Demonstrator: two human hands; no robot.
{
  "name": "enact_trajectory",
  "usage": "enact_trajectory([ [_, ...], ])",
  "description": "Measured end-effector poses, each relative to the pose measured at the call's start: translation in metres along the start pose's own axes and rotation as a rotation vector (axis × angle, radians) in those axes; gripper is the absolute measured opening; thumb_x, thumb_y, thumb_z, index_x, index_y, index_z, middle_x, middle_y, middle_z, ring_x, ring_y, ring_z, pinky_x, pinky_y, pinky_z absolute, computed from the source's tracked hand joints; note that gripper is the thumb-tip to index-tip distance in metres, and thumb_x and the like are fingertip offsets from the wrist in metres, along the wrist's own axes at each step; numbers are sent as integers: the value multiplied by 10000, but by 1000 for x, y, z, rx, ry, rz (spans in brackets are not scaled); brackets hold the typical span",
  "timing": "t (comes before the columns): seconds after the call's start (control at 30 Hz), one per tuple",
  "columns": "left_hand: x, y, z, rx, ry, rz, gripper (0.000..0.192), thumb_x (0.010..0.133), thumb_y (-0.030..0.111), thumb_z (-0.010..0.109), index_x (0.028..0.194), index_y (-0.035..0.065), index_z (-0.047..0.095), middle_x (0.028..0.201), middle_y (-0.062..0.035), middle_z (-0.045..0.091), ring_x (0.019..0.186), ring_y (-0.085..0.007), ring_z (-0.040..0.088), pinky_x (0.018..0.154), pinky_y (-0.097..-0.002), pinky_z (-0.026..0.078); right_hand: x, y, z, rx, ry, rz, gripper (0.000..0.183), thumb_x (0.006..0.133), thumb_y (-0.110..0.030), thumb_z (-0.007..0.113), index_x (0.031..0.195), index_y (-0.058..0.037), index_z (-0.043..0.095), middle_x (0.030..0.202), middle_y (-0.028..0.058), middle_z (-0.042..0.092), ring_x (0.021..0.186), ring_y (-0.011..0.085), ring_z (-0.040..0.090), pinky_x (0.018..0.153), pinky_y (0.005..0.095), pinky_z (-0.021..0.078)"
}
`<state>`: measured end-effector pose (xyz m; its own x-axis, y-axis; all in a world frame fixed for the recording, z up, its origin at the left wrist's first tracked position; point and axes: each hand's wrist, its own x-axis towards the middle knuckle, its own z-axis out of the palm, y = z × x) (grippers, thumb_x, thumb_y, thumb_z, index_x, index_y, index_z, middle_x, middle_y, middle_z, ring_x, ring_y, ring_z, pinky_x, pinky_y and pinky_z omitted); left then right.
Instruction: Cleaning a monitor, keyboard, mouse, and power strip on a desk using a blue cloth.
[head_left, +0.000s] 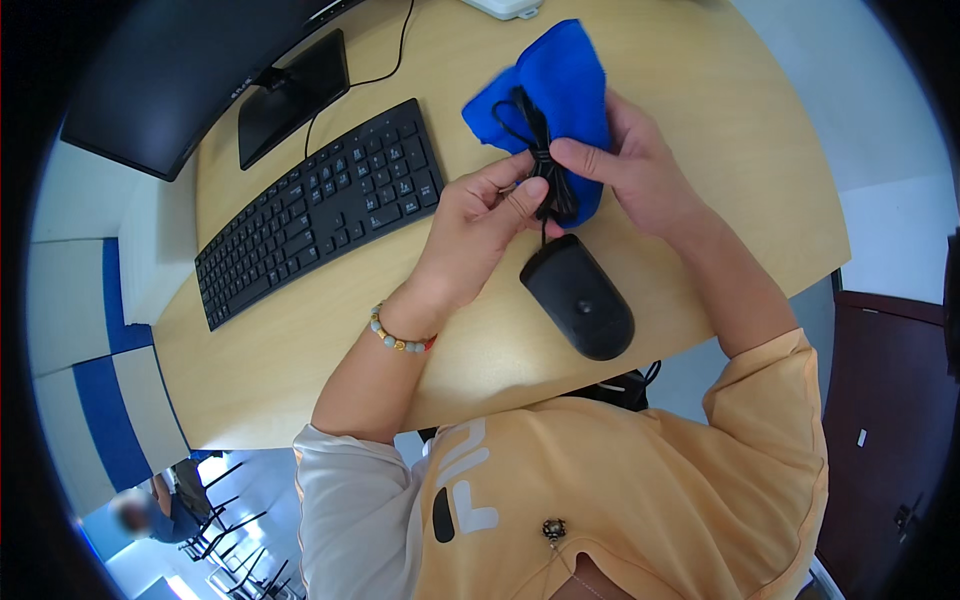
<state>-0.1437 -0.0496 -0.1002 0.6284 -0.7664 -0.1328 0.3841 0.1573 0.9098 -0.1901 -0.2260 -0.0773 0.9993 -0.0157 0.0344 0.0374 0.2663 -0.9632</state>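
A black cable (553, 180), wound into a tied bundle, lies across my fingers above the desk. My left hand (487, 214) pinches the bundle from the left, thumb on top. My right hand (634, 165) holds a blue cloth (566, 82) behind the cable, its thumb against the bundle near the tie. The cloth's upper part fans out past my fingertips. From the bundle's lower end the cord runs to a black computer mouse (581, 300), which is just below my hands, near the front edge of the desk.
A black keyboard (322, 214) lies left of my hands on the wooden desk (480, 330). Behind it a monitor (180, 67) stands on a black base (296, 97). A white device (506, 6) sits at the far edge. Another person (169, 510) is in the background, lower left.
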Motion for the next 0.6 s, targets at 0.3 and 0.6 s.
enact_trajectory([
  [0.3, -2, 19, 11, -276, -104, -147, 288, 983, 219, 449, 1120, -17, 543, 956, -86, 623, 870, -133, 589, 760, -264, 495, 4, -1, 2, -110, 219, -110, 454, 762, -121, 749, 1139, -17, 520, 957, 73, 627, 816, 141, 624, 713, 277, 528],
  [0.6, 0, 10, -4, 45, -162, -76, 270, 983, 222, 448, 1055, -12, 560, 897, -73, 621, 781, -110, 582, 680, -246, 489, 2, 3, -2, -84, 152, -75, 349, 887, -224, 631, 1146, -13, 531, 910, 38, 620, 784, 93, 586, 669, 239, 506],
])
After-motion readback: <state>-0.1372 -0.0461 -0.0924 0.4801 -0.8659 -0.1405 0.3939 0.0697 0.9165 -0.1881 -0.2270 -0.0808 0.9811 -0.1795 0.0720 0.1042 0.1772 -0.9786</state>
